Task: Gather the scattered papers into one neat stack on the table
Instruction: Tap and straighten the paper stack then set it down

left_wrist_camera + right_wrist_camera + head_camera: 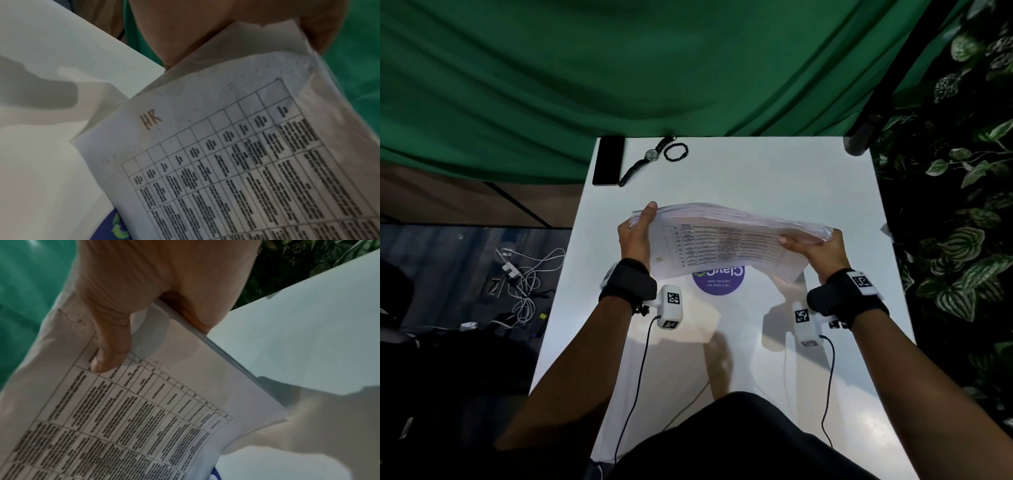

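Above the table (825, 178), both hands grip the paper stack (726, 240); left hand (635, 236), right hand (813, 248).

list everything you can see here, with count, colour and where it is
paper stack: one, white with a printed table, held tilted above the table centre
table: one, white, centre
sticker: one, purple round, on table under the stack
phone: one, black, far left corner
watch: one, dark strap, beside the phone
bracelet: one, black beads, right of the watch
curtain: green, behind the table
plants: green leaves, right
cables: white, floor left
left hand: grips the stack's left end
right hand: grips its right end
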The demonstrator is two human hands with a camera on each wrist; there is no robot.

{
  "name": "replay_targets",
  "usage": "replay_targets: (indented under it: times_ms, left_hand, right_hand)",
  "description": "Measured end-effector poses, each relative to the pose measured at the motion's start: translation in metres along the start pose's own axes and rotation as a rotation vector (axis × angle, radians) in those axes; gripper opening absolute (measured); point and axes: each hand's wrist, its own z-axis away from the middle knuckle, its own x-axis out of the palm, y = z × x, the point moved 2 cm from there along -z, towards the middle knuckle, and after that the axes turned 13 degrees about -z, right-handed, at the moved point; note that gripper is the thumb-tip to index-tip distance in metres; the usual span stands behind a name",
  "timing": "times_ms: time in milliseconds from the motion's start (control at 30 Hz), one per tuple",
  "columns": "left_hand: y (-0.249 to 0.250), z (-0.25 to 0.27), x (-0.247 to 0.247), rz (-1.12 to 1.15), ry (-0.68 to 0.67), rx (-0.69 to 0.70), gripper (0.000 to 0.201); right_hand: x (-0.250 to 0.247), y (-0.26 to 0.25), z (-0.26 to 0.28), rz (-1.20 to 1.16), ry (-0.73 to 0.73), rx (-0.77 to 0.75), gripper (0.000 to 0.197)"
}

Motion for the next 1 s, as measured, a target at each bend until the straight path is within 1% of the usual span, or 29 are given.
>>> replay_targets:
  times_ms: [33, 100, 167, 233, 333, 467, 533, 700, 767, 867, 967, 1000]
  left_hand:
    - [0.001, 0.001, 0.001, -0.008, 0.009, -0.01, 0.031]
    - [0.005, 0.002, 0.003, -0.018, 0.038, 0.022, 0.032]
    - [0.01, 0.003, 0.002, -0.063, 0.083, 0.083, 0.032]
    - [0.013, 0.004, 0.0, -0.117, 0.128, 0.166, 0.025]
    - [0.015, 0.002, -0.005, -0.186, 0.137, 0.249, 0.024]
    - [0.017, -0.003, -0.008, -0.233, 0.115, 0.191, 0.036]
    - [0.016, -0.004, -0.008, -0.217, 0.121, 0.153, 0.037]
    - [0.011, 0.0, -0.005, -0.042, 0.098, 0.101, 0.02]
    - [0.007, 0.002, -0.005, 0.056, 0.08, 0.086, 0.023]
    - [0.0, 0.007, 0.0, 0.075, 0.083, 0.04, 0.036]
    - [0.002, 0.007, 0.003, 0.078, 0.128, 0.01, 0.034]
    - [0.006, 0.005, 0.003, 0.099, 0.151, 0.015, 0.034]
  right_hand:
    - [-0.001, 0.001, 0.001, 0.001, 0.008, -0.001, 0.032]
    - [-0.003, 0.004, 0.002, 0.024, 0.005, 0.004, 0.032]
    - [-0.004, 0.009, 0.003, 0.038, 0.009, 0.021, 0.033]
    - [-0.003, 0.011, 0.005, 0.039, 0.013, 0.028, 0.034]
    - [-0.006, 0.014, 0.003, 0.054, 0.018, 0.052, 0.037]
    - [-0.007, 0.013, -0.002, 0.114, 0.003, 0.082, 0.049]
    - [-0.005, 0.01, -0.002, 0.116, -0.002, 0.079, 0.044]
    - [-0.003, 0.006, 0.0, 0.083, 0.009, 0.079, 0.037]
    - [-0.002, 0.009, -0.001, 0.088, 0.007, 0.08, 0.035]
    - [-0.002, 0.01, -0.003, 0.084, 0.011, 0.07, 0.046]
    - [0.007, 0.004, 0.0, 0.056, 0.013, 0.034, 0.03]
    - [0.01, 0.0, 0.001, 0.039, 0.017, 0.014, 0.032]
